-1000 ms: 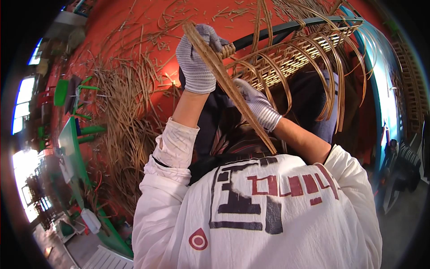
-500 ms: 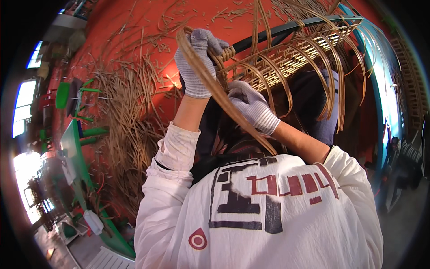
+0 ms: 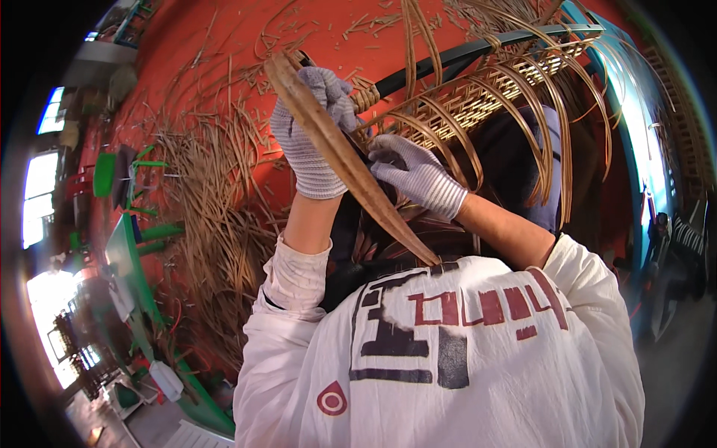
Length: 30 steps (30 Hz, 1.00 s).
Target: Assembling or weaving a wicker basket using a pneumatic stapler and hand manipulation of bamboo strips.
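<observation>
My left hand (image 3: 310, 138), in a grey knit glove, grips a bundle of flat brown cane strips (image 3: 345, 160) that runs from above the hand down to my chest. My right hand (image 3: 412, 170), also gloved, pinches the same bundle just beside the left hand. Behind both hands stands a half-woven cane frame (image 3: 493, 97) with curved ribs arching off a dark bar (image 3: 478, 51). The bundle's upper end meets the frame where a cane wrap sits on the bar.
Loose cane strips (image 3: 216, 224) lie in a heap on the red floor (image 3: 224, 60) at left. Green furniture (image 3: 123, 246) stands further left. A blue-green edge (image 3: 635, 142) runs along the right, with dark shapes beyond it.
My right hand has slid up the bundle toward the left hand. The left hand has drawn the strips tighter against the frame.
</observation>
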Tool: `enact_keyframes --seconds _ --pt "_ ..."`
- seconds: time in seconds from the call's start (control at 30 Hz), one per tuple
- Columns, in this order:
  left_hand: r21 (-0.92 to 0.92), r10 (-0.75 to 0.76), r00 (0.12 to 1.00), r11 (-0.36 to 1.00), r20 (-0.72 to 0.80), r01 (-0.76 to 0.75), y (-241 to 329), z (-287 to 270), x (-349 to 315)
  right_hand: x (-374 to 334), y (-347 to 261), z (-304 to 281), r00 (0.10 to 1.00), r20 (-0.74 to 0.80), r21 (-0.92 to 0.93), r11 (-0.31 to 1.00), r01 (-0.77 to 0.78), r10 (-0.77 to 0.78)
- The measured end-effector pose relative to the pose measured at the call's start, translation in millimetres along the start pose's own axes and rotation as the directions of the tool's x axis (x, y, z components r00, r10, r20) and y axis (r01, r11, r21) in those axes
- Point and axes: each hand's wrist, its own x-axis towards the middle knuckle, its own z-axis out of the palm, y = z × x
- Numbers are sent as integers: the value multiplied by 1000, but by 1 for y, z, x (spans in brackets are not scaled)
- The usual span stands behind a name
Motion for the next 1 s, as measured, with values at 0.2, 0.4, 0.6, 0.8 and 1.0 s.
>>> enact_keyframes --seconds 0.2,0.4,0.6,0.8,1.0 --pt "121 27 999 992 37 -31 13 13 -7 -11 -29 9 937 -214 -369 911 185 -277" --pt "103 41 998 994 46 -45 12 14 -7 -9 -31 8 961 -155 -374 913 159 -231" --pt "76 21 999 997 26 -23 15 13 -10 -6 -41 12 973 -76 -314 932 183 -217" --pt "155 45 996 986 72 -56 24 18 -24 -2 -45 9 940 -100 -424 869 255 -325" --pt "30 -104 994 994 38 103 29 2 -24 -6 -39 4 926 -35 -596 752 282 -375"
